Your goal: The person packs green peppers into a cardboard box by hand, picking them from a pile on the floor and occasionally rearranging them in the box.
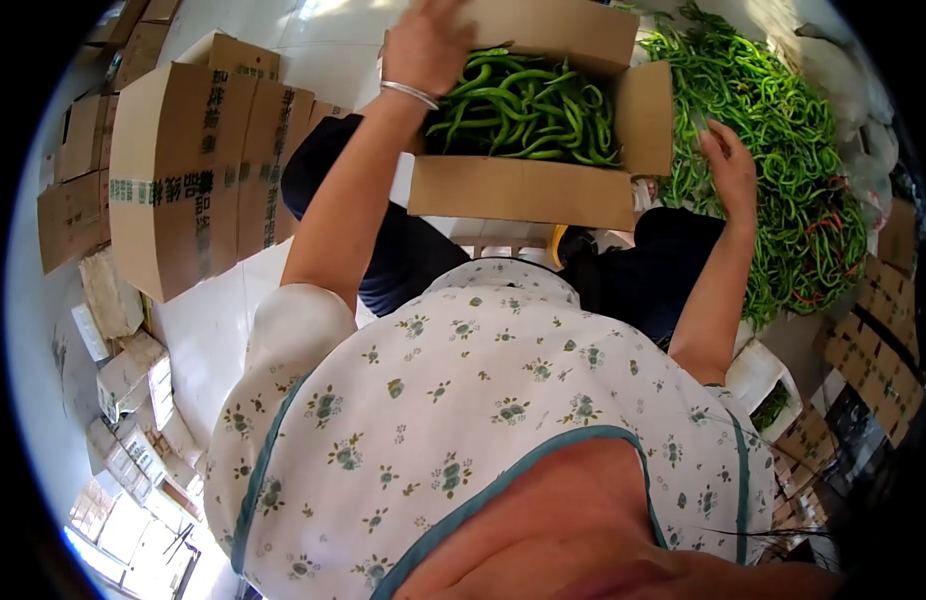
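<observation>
Between my knees an open cardboard box (523, 190) holds many long green peppers (528, 110), its flaps folded outward. My left hand (428, 48), with a silver bangle at the wrist, is over the box's left edge; its fingers are spread and nothing shows in them. On the right, a large heap of green peppers (783, 150) with some red ones lies spread out. My right hand (725, 165) is at the heap's left edge, beside the box's right flap, thumb and fingers apart, with no pepper visible between them.
Tall cardboard boxes (183, 180) with printed tape stand in a row on the left. A white foam box (763, 385) with something green inside is below the heap. Clear plastic bags (868, 160) and more cartons (873, 345) lie at the far right.
</observation>
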